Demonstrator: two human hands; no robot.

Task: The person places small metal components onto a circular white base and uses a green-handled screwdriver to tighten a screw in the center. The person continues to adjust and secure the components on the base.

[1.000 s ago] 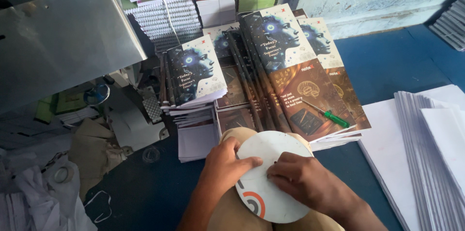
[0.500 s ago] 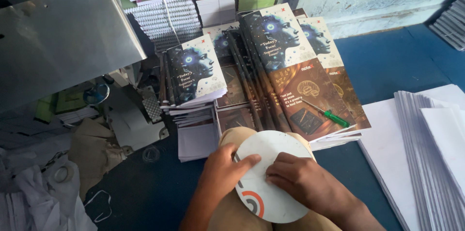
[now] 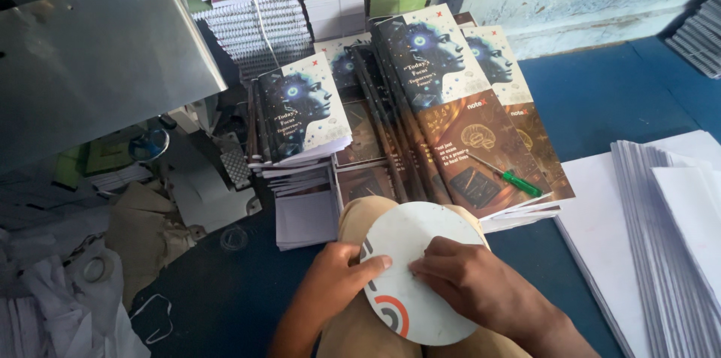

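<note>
white round disc [image 3: 417,271] on the person's lap, 6 o'clock of frame | left hand [image 3: 338,279] grasping disc's 9 o'clock edge | right hand [image 3: 469,283] fingertips pressing its centre | notebook stacks [image 3: 443,114] at 12 o'clock | tip: steady the rim, press flat

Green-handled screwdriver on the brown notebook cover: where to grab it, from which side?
Grip the green-handled screwdriver by its green handle, the thicker end at lower right, pinching across it from above. It lies flat and diagonal on the brown notebook cover, thin shaft pointing upper left, with nothing crowding the handle.
</note>
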